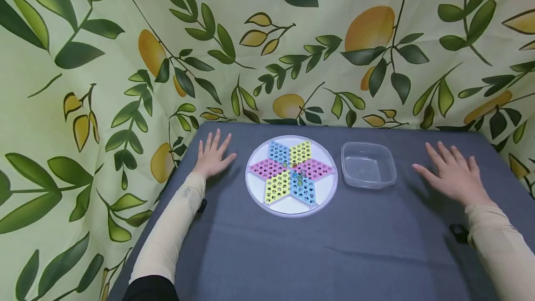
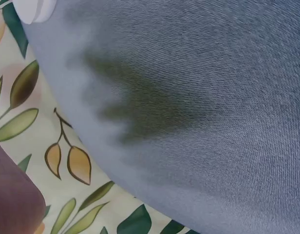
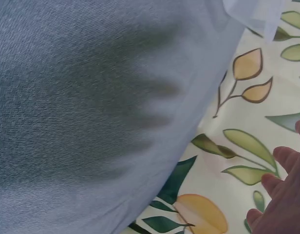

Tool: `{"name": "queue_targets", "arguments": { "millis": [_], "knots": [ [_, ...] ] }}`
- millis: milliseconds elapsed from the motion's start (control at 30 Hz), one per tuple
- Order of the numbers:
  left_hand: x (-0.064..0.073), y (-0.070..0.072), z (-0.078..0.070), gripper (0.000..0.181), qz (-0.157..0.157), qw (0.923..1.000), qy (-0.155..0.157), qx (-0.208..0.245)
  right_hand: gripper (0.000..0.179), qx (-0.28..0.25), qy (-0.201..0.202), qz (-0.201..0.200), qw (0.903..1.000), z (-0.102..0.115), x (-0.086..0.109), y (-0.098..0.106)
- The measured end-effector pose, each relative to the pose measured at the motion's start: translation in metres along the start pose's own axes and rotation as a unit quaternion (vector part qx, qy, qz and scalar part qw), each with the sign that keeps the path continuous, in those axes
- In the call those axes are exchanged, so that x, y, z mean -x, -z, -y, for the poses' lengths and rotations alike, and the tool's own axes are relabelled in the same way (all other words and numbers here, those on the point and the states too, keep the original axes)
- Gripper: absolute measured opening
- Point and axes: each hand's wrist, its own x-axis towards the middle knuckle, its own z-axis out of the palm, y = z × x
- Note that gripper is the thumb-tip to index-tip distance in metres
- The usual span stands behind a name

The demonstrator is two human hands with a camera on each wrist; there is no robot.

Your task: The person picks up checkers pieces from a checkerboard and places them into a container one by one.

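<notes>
On the table lies a round white Chinese checkers board [image 1: 256, 194] with a six-pointed star in pink, yellow and blue. Several small marbles [image 1: 297, 178] sit in holes near the star's middle and its lower blue point. Right of the board stands a clear plastic container [image 1: 368, 166]. My left hand [image 1: 211, 158], fingers spread, is left of the board and holds nothing. My right hand [image 1: 455, 175] is spread to the right of the container, apart from it. In the wrist views, the left hand [image 3: 286, 195] is not shown; only the right hand's fingers appear there, with shadows on the cloth.
A grey-blue cloth covers the table [image 1: 267, 250]. Behind it and along the left hangs a curtain [image 1: 259, 36] printed with leaves and yellow fruit. Dark wrist devices [image 1: 459, 233] sit under the sleeves.
</notes>
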Motion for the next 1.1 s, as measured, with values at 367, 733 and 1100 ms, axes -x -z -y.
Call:
{"name": "queue_targets", "arguments": {
  "millis": [367, 733, 1100],
  "knots": [
    [0.005, 0.005, 0.005, 0.072, -0.021, 0.9990, -0.002, 0.040, 0.085, 0.014, 0.005, -0.010, 0.9998, 0.012, 0.002, 0.003],
    [0.007, 0.007, 0.004, 0.067, -0.054, 0.9968, -0.015, 0.057, 0.081, 0.003, 0.020, -0.050, 0.9985, 0.028, 0.002, 0.009],
    [0.006, 0.007, 0.000, 0.061, -0.071, 0.9910, -0.022, 0.111, 0.071, -0.011, 0.045, -0.097, 0.9942, 0.039, 0.002, 0.009]
  ]
}}
